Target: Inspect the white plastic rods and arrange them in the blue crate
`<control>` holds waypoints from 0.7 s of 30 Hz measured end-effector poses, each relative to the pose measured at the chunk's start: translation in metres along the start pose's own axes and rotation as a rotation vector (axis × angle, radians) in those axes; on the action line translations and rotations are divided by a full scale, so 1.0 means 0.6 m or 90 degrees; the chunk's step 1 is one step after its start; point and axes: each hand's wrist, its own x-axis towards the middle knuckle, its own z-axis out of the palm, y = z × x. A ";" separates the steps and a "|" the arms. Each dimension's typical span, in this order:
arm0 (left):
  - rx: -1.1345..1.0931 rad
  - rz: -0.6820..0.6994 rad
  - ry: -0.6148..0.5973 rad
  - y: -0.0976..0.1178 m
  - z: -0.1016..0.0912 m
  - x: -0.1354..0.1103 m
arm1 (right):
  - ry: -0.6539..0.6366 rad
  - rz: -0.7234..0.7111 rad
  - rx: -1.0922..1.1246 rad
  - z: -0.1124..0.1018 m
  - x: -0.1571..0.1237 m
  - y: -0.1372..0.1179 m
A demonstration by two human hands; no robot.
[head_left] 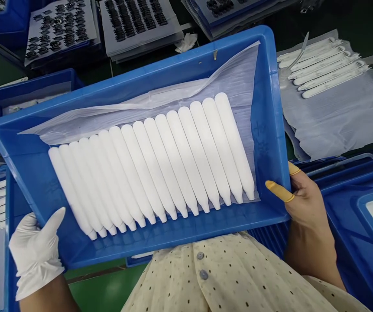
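Observation:
A blue plastic bin [160, 249] hangs in front of my body, tilted with its right end higher. On a sheet of white liner paper [238, 86] inside it lies a row of several long white pieces [160, 169], rounded at the top and narrowing to a small tip below. My left hand [38, 251], in a white glove, grips the bin's left end with the thumb over the rim. Bare but for yellow finger cots, my right hand [303, 199] holds the right end, its thumb on the inner wall and most fingers hidden behind.
Sheets with rows of small dark parts [136, 19] lie at the back. White marked strips [332, 65] rest on paper at the right, near a curved tool [301, 52]. Other blue bins [351, 216] stand right and left. Green floor [108, 286] shows below.

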 end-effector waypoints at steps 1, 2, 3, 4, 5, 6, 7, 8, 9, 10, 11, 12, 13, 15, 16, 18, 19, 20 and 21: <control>-0.025 -0.020 0.006 0.001 0.001 -0.002 | 0.000 -0.003 0.001 0.002 0.000 0.002; -0.044 -0.032 0.012 0.000 0.003 -0.003 | -0.001 -0.005 0.002 0.006 0.001 0.005; -0.059 -0.033 0.014 -0.004 0.006 -0.001 | -0.004 -0.005 0.004 0.011 0.005 0.010; -0.069 -0.029 0.015 -0.010 0.010 0.003 | -0.005 -0.006 0.006 0.018 0.010 0.016; -0.076 -0.024 0.016 -0.020 0.016 0.009 | -0.008 -0.009 0.009 0.026 0.018 0.023; -0.078 -0.024 0.020 -0.031 0.023 0.018 | -0.013 -0.013 0.013 0.036 0.027 0.032; -0.078 -0.027 0.020 -0.043 0.032 0.028 | -0.021 -0.018 0.018 0.047 0.039 0.041; -0.073 -0.032 0.017 -0.056 0.042 0.038 | -0.032 -0.020 0.024 0.059 0.051 0.051; -0.060 -0.037 0.015 -0.069 0.052 0.049 | -0.047 -0.018 0.030 0.072 0.064 0.062; -0.039 -0.041 0.010 -0.081 0.064 0.059 | -0.066 -0.011 0.035 0.086 0.077 0.072; -0.013 -0.045 -0.001 -0.092 0.075 0.069 | -0.085 0.002 0.040 0.100 0.089 0.083; 0.018 -0.048 -0.017 -0.102 0.087 0.078 | -0.103 0.018 0.046 0.113 0.099 0.093; 0.053 -0.049 -0.036 -0.111 0.098 0.086 | -0.118 0.036 0.052 0.125 0.108 0.103; 0.114 -0.047 -0.076 -0.124 0.115 0.099 | -0.138 0.074 0.061 0.146 0.121 0.120; 0.139 -0.046 -0.090 -0.126 0.120 0.104 | -0.145 0.093 0.063 0.154 0.125 0.127; 0.185 -0.055 -0.102 -0.120 0.127 0.109 | -0.151 0.120 0.060 0.163 0.129 0.137; 0.212 -0.046 -0.087 -0.109 0.129 0.109 | -0.152 0.129 0.054 0.166 0.130 0.139; 0.235 -0.010 -0.057 -0.091 0.133 0.107 | -0.154 0.136 0.046 0.167 0.131 0.140; 0.233 0.050 -0.029 -0.066 0.140 0.103 | -0.157 0.140 0.035 0.167 0.132 0.140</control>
